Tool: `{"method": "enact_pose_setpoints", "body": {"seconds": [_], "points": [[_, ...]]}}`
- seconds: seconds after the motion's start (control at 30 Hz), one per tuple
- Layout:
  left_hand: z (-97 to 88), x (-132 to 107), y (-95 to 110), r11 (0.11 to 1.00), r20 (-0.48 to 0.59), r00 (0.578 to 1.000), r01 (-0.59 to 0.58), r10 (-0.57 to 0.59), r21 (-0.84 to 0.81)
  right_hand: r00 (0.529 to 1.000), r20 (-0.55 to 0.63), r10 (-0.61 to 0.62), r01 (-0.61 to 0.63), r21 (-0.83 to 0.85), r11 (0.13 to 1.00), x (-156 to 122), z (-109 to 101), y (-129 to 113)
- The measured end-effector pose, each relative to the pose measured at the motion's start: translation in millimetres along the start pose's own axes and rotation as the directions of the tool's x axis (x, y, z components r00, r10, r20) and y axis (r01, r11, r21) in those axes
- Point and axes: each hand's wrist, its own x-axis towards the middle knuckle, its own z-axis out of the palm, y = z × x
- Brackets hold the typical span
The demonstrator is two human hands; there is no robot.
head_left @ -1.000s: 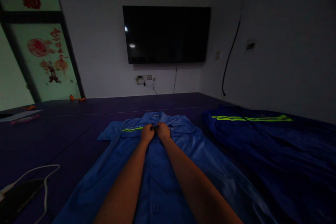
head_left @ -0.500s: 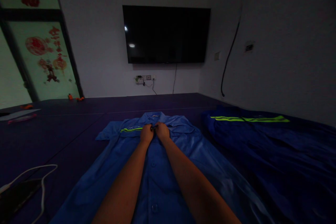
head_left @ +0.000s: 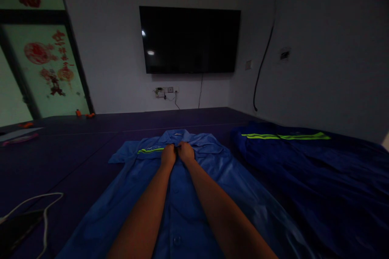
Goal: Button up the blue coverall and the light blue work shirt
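Under a wall-mounted television [head_left: 190,40], on a purple surface [head_left: 91,141], the left hand [head_left: 169,155] and right hand [head_left: 186,152] pinch the light-blue shirt's [head_left: 182,206] front just below its collar [head_left: 166,137]; a darker blue garment [head_left: 304,170] lies to the right.

cloth shirt [head_left: 182,210], glossy television [head_left: 190,40]

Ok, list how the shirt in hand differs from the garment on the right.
The shirt is light blue; the garment is dark blue. The left hand and right hand are at the shirt's front; neither touches the garment. The shirt's visible yellow-green stripe is shorter than the garment's. Both lie on the purple surface.
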Motion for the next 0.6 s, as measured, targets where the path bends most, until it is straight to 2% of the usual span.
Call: {"method": "enact_pose_setpoints", "body": {"seconds": [0.6], "points": [[-3.1, -1.3, 3.9, 0.998, 0.034, 0.998, 0.044, -0.045, 0.04, 1.0, 0.012, 0.0, 0.0, 0.003, 1.0, -0.6, 0.7, -1.1]]}}
